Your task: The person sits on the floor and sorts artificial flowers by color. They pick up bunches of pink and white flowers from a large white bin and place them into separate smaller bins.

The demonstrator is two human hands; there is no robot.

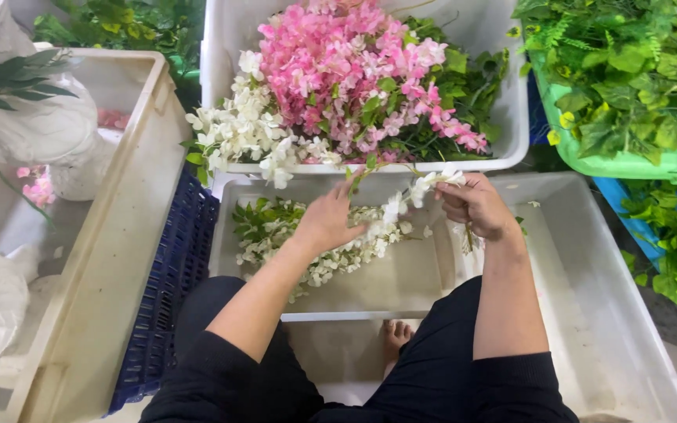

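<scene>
White spray (401,200): artificial stem of small white blossoms, held across the middle of the scene above a white tray (432,274). Its far end ran into the right hand (476,207), whose fingers were curled shut around the stem, blossoms showing just left of the knuckles and a few hanging below the fist. Its near-left part passed under the left hand (327,219); that hand's fingers were bent down over the blossoms, thumb side toward the right hand, but whether they pinched the stem could not be told.

Loose white sprays (276,231): a heap with green leaves, lying in the tray's left half, under and left of the left hand.

Far tub (511,125): white, just beyond the tray, holding pink blooms (338,70), white blooms (244,133) spilling over its near-left rim, and dark foliage at right.

Green tub (628,164): far right, filled with leafy greenery (620,70).

Blue crate (166,282): left of the tray, touching it.

Beige bin (119,235): further left, holding white bags (41,133) and a few pink petals.

Bare foot (393,337): near, between the person's dark-clad knees.
</scene>
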